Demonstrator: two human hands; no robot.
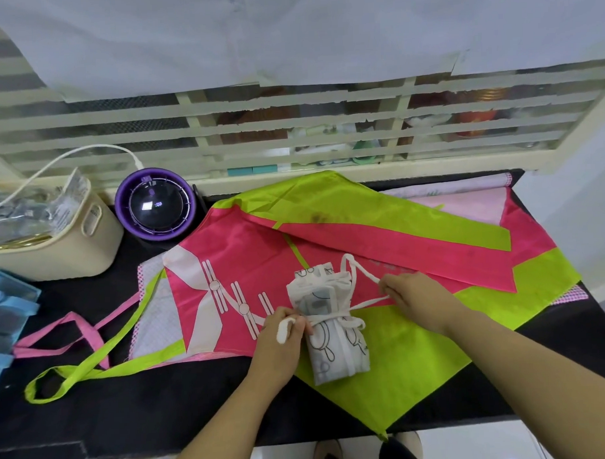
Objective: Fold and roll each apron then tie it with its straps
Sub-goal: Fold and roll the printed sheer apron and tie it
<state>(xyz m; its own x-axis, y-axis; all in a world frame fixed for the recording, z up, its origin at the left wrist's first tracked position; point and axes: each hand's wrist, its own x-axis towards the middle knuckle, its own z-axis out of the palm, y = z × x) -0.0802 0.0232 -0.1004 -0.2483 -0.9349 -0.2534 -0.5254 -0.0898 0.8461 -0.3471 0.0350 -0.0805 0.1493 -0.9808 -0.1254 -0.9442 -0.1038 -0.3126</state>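
A white apron with black line drawings is rolled into a bundle [336, 345] and lies on top of a spread pink and lime-green apron [380, 226]. White straps [356, 273] are wound round the bundle's middle. My left hand [282, 336] grips one strap end at the bundle's left side. My right hand [415, 295] pinches the other strap to the right, and a loop of it arcs up over the roll.
A black table [163, 416] carries the aprons. At the back left stand a purple round device [156, 203] and a cream basket [54, 245] with a white cable. Blue boxes [5, 315] sit at the left edge. Pink [74, 326] and green [103, 349] straps trail leftward.
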